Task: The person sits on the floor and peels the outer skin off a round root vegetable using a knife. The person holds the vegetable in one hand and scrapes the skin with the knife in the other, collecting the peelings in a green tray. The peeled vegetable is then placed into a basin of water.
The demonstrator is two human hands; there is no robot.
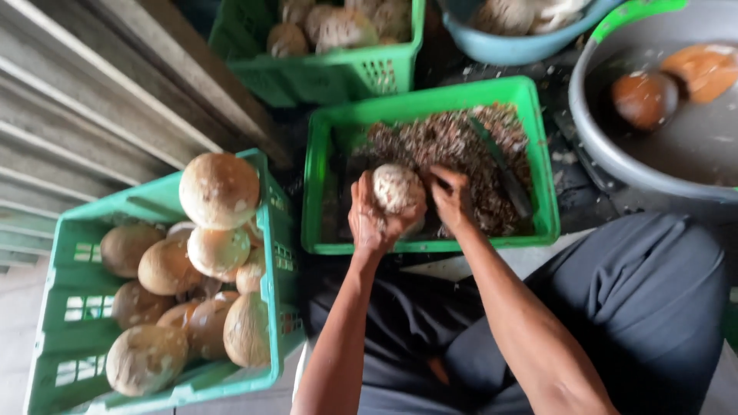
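The left hand [374, 219] is curled around a pale, partly peeled coconut [397, 188], gripping it from below and holding it over the near edge of a green tray [430, 100]; the right hand [452, 201] is closed tight just beside the nut, fingers bunched as if around a small tool — whether a blade sits in that grip cannot be told from here. The nut in hand shows mostly whitish flesh with brown flecks left on it, so by the look of it the paring of this one is well on but not finished.

The tray under the hands holds a thick layer of brown shavings [461, 146] and a long dark knife [500, 165] lying on them to the right; that heap suggests a good many nuts are already done. To the left and nearer, a green crate [69, 307] is piled high with brown-skinned coconuts [219, 190] — seemingly the stock left to work; a second green crate [330, 73] farther off holds more rough nuts.

Far right, a grey basin [676, 146] holds a brown nut [644, 98] and an orange-brown piece; a blue bowl [507, 46] stands beyond the tray.

The person sits low in dark trousers [638, 307], crates on dark littered ground; grey corrugated sheeting [84, 92] runs along the far left.
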